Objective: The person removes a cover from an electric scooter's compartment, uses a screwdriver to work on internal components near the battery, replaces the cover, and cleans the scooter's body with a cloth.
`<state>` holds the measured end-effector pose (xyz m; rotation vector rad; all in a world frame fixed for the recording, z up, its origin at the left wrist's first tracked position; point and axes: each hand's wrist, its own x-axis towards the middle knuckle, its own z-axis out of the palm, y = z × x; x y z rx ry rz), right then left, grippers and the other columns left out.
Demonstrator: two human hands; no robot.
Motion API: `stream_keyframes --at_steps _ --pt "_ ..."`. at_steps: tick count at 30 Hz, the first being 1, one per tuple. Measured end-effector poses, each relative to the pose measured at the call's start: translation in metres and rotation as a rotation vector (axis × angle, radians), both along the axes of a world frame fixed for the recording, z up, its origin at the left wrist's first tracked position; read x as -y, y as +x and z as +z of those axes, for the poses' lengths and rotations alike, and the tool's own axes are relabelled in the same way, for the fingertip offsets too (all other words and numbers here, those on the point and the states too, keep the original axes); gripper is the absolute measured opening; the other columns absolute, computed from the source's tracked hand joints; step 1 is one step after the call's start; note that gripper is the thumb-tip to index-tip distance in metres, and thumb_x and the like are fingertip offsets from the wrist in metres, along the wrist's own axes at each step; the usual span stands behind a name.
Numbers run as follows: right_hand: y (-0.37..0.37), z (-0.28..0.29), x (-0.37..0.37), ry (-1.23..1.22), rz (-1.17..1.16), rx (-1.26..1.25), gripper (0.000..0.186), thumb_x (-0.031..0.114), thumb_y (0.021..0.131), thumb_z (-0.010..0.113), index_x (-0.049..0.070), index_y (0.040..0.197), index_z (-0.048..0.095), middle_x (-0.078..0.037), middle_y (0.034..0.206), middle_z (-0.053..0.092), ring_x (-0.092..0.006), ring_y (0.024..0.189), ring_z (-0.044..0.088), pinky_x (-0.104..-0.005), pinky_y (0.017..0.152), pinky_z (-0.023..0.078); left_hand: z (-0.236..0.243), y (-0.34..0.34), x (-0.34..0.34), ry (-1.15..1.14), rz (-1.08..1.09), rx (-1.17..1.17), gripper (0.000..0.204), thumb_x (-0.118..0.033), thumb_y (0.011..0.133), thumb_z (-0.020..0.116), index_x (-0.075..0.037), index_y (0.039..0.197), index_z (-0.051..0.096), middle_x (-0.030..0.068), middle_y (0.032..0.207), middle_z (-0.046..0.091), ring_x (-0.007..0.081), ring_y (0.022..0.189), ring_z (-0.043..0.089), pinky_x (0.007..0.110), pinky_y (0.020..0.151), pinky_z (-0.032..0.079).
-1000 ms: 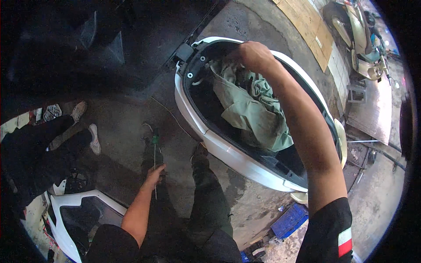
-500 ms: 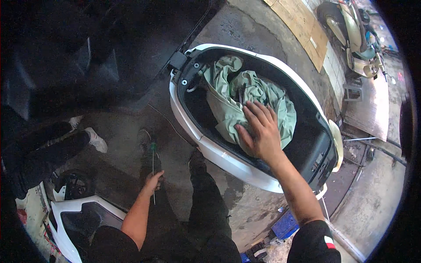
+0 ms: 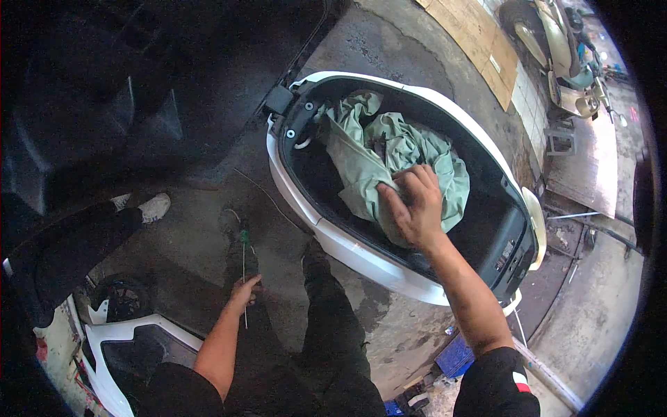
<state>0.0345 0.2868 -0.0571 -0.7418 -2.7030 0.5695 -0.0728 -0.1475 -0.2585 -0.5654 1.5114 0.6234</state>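
Note:
A crumpled pale green cloth (image 3: 424,149), perhaps a raincoat, lies in the black storage compartment (image 3: 479,240) of a white scooter (image 3: 372,264). My right hand (image 3: 420,201) is on the cloth's near side, fingers curled and closed on a fold of it. Low on the left, my left hand (image 3: 243,293) is closed round the long thin shaft of a screwdriver (image 3: 244,236). Its green handle points away from me, and the shaft's tip sticks out below my hand.
A large dark panel (image 3: 90,83), probably the raised seat, fills the upper left. Another person's shoe (image 3: 154,208) and dark trouser legs show at left. White bodywork (image 3: 104,340) stands lower left. Another scooter (image 3: 559,62) is at far right, beside cardboard (image 3: 479,35). A blue box (image 3: 455,356) sits lower right.
My right hand's fingers have curled from spread flat on the cloth to bunched on a fold. My left hand keeps the screwdriver. The other person's foot appears shifted slightly.

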Motion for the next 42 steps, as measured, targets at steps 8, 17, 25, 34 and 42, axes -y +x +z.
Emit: stream_keyframes --at_steps 8,17,25,34,42 --pt "-0.045 0.022 -0.044 -0.168 -0.287 0.183 0.036 0.012 0.068 0.073 0.000 0.100 0.064 -0.021 0.102 0.062 -0.0358 0.099 0.060 -0.0432 0.085 0.049 -0.011 0.004 0.019 -0.032 -0.001 -0.066 0.043 -0.043 0.079 0.073 -0.012 0.108 0.062 0.0035 0.082 0.064 0.0113 0.052 0.046 0.027 0.046 0.037" --pt "-0.148 -0.035 -0.060 0.138 0.358 1.161 0.047 0.039 0.076 0.067 0.010 0.113 0.067 -0.014 0.122 0.061 -0.0327 0.123 0.049 -0.0679 0.099 0.031 -0.014 0.008 0.015 -0.010 -0.042 -0.062 0.045 -0.042 0.079 0.072 -0.011 0.109 0.062 0.0042 0.085 0.064 0.0137 0.055 0.049 0.031 0.049 0.040" --pt "-0.086 -0.046 -0.074 -0.050 -0.379 0.529 0.042 0.028 0.072 0.066 0.013 0.110 0.070 -0.015 0.112 0.066 -0.0336 0.109 0.060 -0.0538 0.095 0.045 -0.009 0.003 0.027 0.029 0.010 -0.004 0.046 -0.042 0.079 0.072 -0.013 0.114 0.064 0.0020 0.078 0.057 0.0133 0.057 0.049 0.031 0.050 0.040" --pt "-0.084 0.007 -0.015 -0.064 0.093 0.758 0.082 0.059 0.067 0.073 0.013 0.133 0.055 -0.016 0.139 0.046 -0.0417 0.136 0.030 -0.0770 0.100 0.021 0.003 -0.018 0.025 0.065 0.026 -0.023 0.042 -0.042 0.081 0.070 -0.013 0.111 0.064 0.0009 0.083 0.063 0.0108 0.055 0.049 0.029 0.050 0.039" --pt "-0.049 0.002 -0.008 0.237 -0.085 0.604 0.063 0.046 0.069 0.071 0.010 0.120 0.062 -0.012 0.136 0.048 -0.0322 0.131 0.041 -0.0643 0.093 0.039 0.005 -0.018 0.020 0.059 0.038 -0.008 0.043 -0.041 0.083 0.070 -0.010 0.110 0.061 0.0061 0.085 0.067 0.0103 0.049 0.044 0.027 0.048 0.037"
